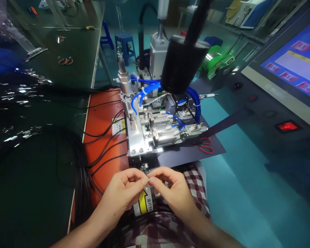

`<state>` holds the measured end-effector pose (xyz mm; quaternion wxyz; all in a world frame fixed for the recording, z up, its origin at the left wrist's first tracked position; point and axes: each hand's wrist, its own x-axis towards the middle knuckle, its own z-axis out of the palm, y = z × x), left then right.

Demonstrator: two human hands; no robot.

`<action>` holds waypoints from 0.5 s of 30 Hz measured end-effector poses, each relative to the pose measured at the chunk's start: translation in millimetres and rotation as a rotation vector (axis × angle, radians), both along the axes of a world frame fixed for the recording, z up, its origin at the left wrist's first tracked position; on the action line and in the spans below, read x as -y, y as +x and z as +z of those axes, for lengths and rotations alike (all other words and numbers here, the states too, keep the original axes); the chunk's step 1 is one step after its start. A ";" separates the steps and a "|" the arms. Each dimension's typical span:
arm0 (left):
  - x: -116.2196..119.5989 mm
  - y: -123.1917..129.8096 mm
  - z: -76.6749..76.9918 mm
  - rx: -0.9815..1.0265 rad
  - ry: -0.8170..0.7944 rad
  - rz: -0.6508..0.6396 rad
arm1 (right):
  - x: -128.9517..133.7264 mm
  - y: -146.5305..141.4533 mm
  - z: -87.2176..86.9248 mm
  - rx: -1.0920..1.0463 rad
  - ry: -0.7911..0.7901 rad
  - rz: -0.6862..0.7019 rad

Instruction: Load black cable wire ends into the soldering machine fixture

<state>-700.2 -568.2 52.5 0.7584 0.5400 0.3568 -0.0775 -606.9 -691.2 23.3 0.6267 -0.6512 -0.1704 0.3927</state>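
My left hand (124, 189) and my right hand (174, 187) meet fingertip to fingertip just in front of the machine. Each is closed in a pinch of thumb and forefinger. A tiny coloured bit (148, 180), greenish, shows between the fingertips, too small to name. Right behind the fingers lies the front end of a metal machine (136, 139) with blue air tubes (151, 88). Below them is a label with a yellow arrow (143, 203), partly covered by my left hand.
A bundle of black cables (81, 172) hangs at the left, with several ends lying over the orange board (100, 120). Red-handled scissors (206, 145) rest on the dark plate (181, 156). A touch screen (294, 65) stands at right; a black cylinder (183, 63) hangs above the machine.
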 end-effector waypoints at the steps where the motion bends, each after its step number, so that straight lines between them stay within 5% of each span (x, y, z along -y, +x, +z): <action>1: 0.0 0.0 0.2 0.000 -0.003 0.006 | -0.2 -0.5 0.2 0.018 0.006 -0.014; 11: -1.7 1.8 1.6 -0.012 0.049 -0.085 | 1.0 1.1 3.5 0.285 -0.008 0.035; 15: -7.2 -0.2 0.2 0.073 0.559 -0.190 | 0.1 10.6 -6.9 0.230 -0.027 -0.003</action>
